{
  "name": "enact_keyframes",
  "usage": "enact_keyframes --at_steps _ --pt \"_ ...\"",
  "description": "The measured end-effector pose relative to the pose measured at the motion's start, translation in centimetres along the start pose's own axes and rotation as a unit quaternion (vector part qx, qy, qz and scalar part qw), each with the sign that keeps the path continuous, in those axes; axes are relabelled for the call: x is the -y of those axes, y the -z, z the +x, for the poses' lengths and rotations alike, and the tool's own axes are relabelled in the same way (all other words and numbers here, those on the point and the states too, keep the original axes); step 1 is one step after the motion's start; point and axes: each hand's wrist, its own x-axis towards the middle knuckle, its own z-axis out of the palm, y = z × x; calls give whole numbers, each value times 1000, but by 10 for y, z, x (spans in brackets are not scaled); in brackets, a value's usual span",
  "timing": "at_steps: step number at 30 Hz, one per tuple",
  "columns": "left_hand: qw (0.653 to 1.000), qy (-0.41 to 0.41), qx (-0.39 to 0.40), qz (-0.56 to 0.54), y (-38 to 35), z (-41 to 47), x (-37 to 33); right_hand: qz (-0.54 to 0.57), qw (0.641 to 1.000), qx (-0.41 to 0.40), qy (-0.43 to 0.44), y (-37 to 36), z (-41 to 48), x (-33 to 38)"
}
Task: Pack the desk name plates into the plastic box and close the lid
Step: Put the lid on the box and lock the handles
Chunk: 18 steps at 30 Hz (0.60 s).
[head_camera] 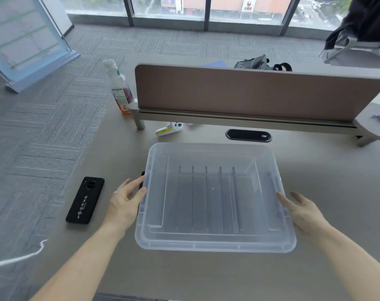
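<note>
The desk point(206, 272) was a grey-brown office surface beside a carpeted floor, with floor-to-ceiling windows beyond and a padded divider screen point(250, 92) across its far side.

The clear plastic box point(215, 197) sat at the desk's middle, with its translucent lid point(215, 244) resting on top. Through the lid I could make out thin dark upright edges in a row, which I took to be the desk name plates point(206, 192) already stood inside; blur kept me from counting them with confidence.

Left hand point(126, 203): fingers spread, open, thumb and fingertips touching the lid's left edge near a dark latch point(142, 181). Right hand point(302, 210): flat and open, fingers lying against the lid's right edge. Neither had closed around anything.

Handling judgement: thin moulded plastic, light, somewhat flexible, smooth and likely slippery under dry fingers. The lid would probably flex if pressed in the centre, so I would press along the rim and corners, then work the side latches. The plates looked rigid and thin; I would expect them to rattle or tip if the box were jolted.

Surroundings: a black phone point(84, 199) lay left of the box, near the left wrist. A drink bottle point(119, 88), a white-and-yellow handheld device point(168, 128) and a black cable grommet point(248, 135) sat beyond, well apart. Nothing blocked the lid.
</note>
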Motion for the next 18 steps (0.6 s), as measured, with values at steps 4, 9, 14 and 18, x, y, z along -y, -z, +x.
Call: enact_keyframes --at_steps 4,9,14,18 --pt "998 41 13 -54 -2 0 4 -7 999 32 29 4 1 1" --pt "998 44 -55 -1 -7 1 -5 -67 992 -28 106 1 0 0" --pt "997 15 -79 18 -19 -1 -9 -152 967 -73 189 -5 2 -7" --pt "996 8 -79 30 -25 -5 -13 -191 954 -90 214 -12 -3 -5"
